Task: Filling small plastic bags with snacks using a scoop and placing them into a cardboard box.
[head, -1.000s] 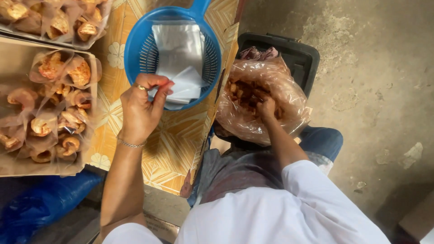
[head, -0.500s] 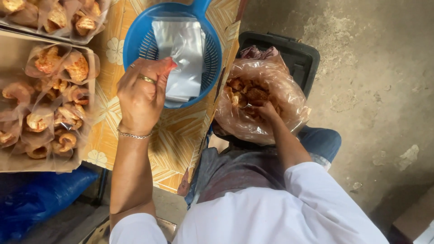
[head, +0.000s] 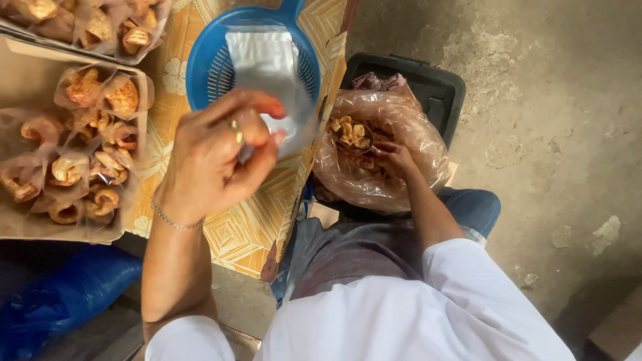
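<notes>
My left hand [head: 217, 157] is raised over the patterned table [head: 247, 220], its fingers pinched on a small clear plastic bag [head: 291, 117] that hangs open toward the right. Behind it a blue basket [head: 204, 67] holds a stack of flat clear bags [head: 261, 57]. My right hand [head: 394, 157] is inside a large clear sack of fried snacks [head: 408, 120], holding a small scoop [head: 354, 134] filled with pieces.
Cardboard trays [head: 27, 227] at the left hold several filled snack bags [head: 87, 147]. The sack sits in a black crate [head: 435, 80] on the concrete floor. A blue sack [head: 60, 294] lies at lower left.
My left hand took one clear bag out of the blue basket and lifted it toward me and to the right. My right hand raised a scoop of snacks inside the sack.
</notes>
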